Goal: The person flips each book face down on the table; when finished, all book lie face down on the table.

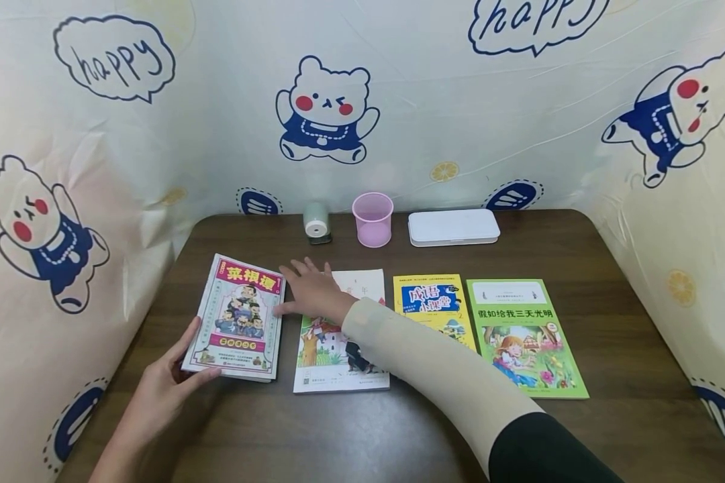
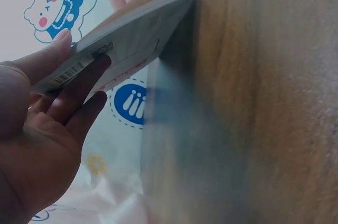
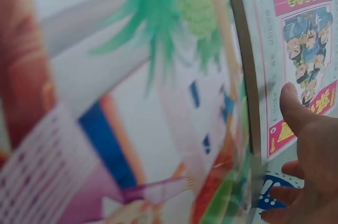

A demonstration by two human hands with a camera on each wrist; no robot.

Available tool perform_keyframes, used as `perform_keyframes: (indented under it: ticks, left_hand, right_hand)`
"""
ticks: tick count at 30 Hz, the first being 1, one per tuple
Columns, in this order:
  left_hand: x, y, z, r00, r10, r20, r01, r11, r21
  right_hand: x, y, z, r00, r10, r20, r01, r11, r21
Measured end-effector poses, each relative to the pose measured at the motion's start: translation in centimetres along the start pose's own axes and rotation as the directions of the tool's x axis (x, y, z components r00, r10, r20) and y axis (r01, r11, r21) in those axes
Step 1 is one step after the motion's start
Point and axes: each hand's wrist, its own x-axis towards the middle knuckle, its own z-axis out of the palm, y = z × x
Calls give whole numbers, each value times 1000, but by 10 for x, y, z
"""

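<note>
We see a pink-and-white paper book with cartoon figures (image 1: 244, 318) toward nine o'clock on the brown wood-grain surface (image 1: 278, 436).
We see the left hand (image 1: 163, 382) pinching its eight o'clock edge; the right hand (image 1: 317, 295) spreads wide, thumb at its three o'clock edge, above a white illustrated paper book (image 1: 320, 372). A pink round cup (image 1: 372, 228) stands near twelve.

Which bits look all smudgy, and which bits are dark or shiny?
Right wrist view: the close-up book cover is smudgy, while the pink-banded book looks clearer; left wrist view: the left hand looks dark against the pale patterned cloth; head view: the brown table has a soft shine near the front.
</note>
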Motion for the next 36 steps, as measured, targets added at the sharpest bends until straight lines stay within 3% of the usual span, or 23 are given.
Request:
perform_keyframes:
  ticks: [5, 10, 13, 18, 28, 31, 36]
  left_hand:
    - [-1, 6, -4, 1000, 7, 15, -8, 997, 77]
    - [-1, 14, -6, 999, 19, 33, -26, 977, 210]
    - [-1, 21, -6, 997, 63, 42, -71, 963, 261]
    - [0, 32, -4, 986, 159, 52, -167, 948, 272]
    - [4, 42, 8, 947, 317, 55, -318, 897, 306]
    - [4, 46, 12, 941, 335, 55, -336, 891, 305]
    - [3, 50, 17, 951, 305, 54, -307, 907, 287]
  right_hand:
    - [-4, -10, -9, 997, -75, 9, 74, 990, 122]
    - [-4, -19, -14, 991, -135, 11, 126, 949, 290]
    - [-4, -24, -18, 982, -186, -9, 176, 914, 366]
    - [-6, -30, -27, 969, -241, -48, 236, 860, 452]
    - [-8, -32, -40, 976, -184, -120, 220, 818, 532]
    - [-8, -31, -42, 978, -161, -132, 208, 806, 554]
    - [-6, -27, -43, 981, -139, -139, 195, 782, 592]
